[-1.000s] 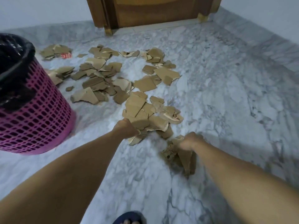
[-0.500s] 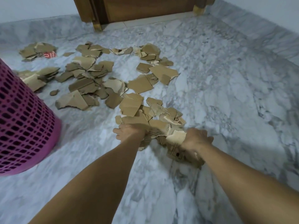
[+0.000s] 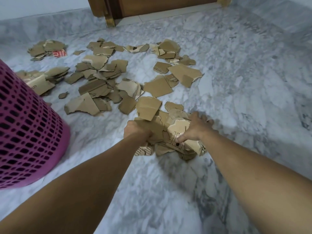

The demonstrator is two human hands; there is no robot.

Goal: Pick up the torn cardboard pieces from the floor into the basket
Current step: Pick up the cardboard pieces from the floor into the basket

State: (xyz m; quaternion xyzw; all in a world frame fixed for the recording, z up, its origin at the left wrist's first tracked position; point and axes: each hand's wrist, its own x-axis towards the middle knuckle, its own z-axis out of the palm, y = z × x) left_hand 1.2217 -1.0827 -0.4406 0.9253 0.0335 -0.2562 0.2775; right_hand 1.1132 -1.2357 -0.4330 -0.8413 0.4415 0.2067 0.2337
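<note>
Several torn brown cardboard pieces (image 3: 101,85) lie scattered over the marble floor (image 3: 168,191). A gathered bundle of cardboard pieces (image 3: 170,135) sits between my two hands near the middle. My left hand (image 3: 135,130) grips the bundle's left side with closed fingers. My right hand (image 3: 195,128) presses on its right side, thumb on a pale printed piece. The pink mesh basket (image 3: 25,132) stands at the left edge, its rim out of view.
A wooden door and frame (image 3: 152,5) stand at the far end. A small red-printed scrap (image 3: 58,53) lies among the far-left pieces. More cardboard lies right behind the basket. A marble skirting runs along the right wall (image 3: 278,19).
Both hands have closed in toward each other, pushing the near pieces into one bundle. The view has shifted, so the basket sits further left and lower.
</note>
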